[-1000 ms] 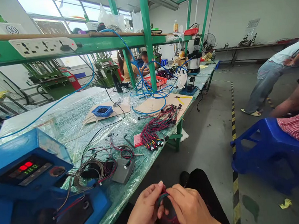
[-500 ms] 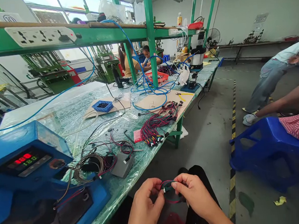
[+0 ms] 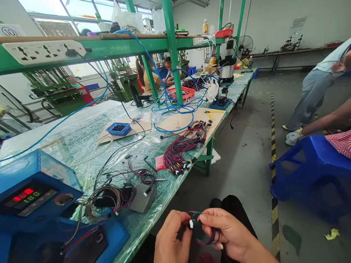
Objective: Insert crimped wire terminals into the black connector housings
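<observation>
Above my lap, both hands hold a small coiled wire harness point(image 3: 207, 240) of red, black and green wires. My left hand point(image 3: 172, 240) pinches it at its left side, beside a small white connector point(image 3: 191, 224). The thumb and forefinger of my right hand point(image 3: 227, 231) grip the top of the coil, and the other fingers curl through the loop. A large bundle of similar wire harnesses point(image 3: 180, 149) lies on the table point(image 3: 96, 109), beyond my hands. Nearer, a few loose harnesses rest by a grey box point(image 3: 143, 197).
At left stands a blue machine point(image 3: 17, 186) with a lit digital display. Farther along are a blue tray point(image 3: 118, 129), yellow-handled pliers point(image 3: 213, 114) and blue hoses. A blue stool point(image 3: 307, 165) stands to my right, with people beyond it. A green shelf frame point(image 3: 171, 46) rises over the table.
The white connector has turned into clearer view by my left fingers. My right hand has tilted, and its lower fingers now show wrapped in the coil. The camera view has shifted slightly.
</observation>
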`<state>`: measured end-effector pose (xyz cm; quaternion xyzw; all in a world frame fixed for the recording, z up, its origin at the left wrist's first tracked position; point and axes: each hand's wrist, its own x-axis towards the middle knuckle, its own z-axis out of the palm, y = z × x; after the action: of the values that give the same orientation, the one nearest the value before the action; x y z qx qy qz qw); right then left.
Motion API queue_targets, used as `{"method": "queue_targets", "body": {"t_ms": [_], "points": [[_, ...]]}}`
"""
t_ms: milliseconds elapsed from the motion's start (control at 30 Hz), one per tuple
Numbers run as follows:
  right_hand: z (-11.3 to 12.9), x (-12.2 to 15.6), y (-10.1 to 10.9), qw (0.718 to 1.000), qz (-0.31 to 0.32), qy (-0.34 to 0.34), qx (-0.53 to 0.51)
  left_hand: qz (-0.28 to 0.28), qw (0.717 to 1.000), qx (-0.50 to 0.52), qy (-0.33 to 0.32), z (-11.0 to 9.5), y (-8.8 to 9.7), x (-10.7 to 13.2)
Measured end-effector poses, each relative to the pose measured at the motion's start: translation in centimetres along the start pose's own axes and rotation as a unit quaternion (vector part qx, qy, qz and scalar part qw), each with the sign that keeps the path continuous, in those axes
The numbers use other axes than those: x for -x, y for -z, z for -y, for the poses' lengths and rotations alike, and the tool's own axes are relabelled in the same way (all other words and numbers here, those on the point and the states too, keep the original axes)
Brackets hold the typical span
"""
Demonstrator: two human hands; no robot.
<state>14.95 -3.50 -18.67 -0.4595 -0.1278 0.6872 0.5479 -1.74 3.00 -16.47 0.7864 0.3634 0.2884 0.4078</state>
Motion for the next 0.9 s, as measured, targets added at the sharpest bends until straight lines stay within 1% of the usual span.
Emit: {"method": "queue_targets", "body": {"t_ms": [100, 200, 300, 433, 533, 633, 700, 800, 900], "points": [[-0.6, -0.3, -0.7, 0.999, -0.036, 0.032, -0.015, 0.012, 0.999, 0.004, -0.030, -0.3, 0.1, 0.4], [-1.0, -0.4, -1.0, 0.996, -0.057, 0.073, -0.012, 0.022, 0.999, 0.013, -0.034, -0.7, 0.5, 0.6], [-1.2, -0.3, -1.1, 0.991, -0.071, 0.114, 0.008, 0.018, 1.000, 0.010, -0.010, -0.9, 0.7, 0.6], [-1.1, 0.1, -1.8, 0.979, -0.095, 0.169, 0.062, -0.004, 1.000, -0.005, 0.026, -1.4, 0.9, 0.2], [-0.9, 0.6, -2.4, 0.969, -0.105, 0.201, 0.101, -0.004, 0.999, 0.000, 0.041, -1.8, 1.4, -0.2], [-0.8, 1.0, -2.7, 0.963, -0.101, 0.215, 0.128, 0.004, 0.998, 0.027, 0.063, -2.1, 2.2, -0.5], [-0.8, 1.3, -2.8, 0.962, -0.092, 0.215, 0.141, -0.001, 0.995, 0.050, 0.085, -2.2, 2.8, -0.7], [-0.8, 1.4, -2.9, 0.961, -0.080, 0.212, 0.159, -0.026, 0.989, 0.084, 0.117, -2.1, 3.7, -1.0], [-0.7, 1.5, -3.2, 0.960, -0.071, 0.214, 0.164, -0.051, 0.984, 0.107, 0.135, -2.0, 4.5, -1.3]]}}
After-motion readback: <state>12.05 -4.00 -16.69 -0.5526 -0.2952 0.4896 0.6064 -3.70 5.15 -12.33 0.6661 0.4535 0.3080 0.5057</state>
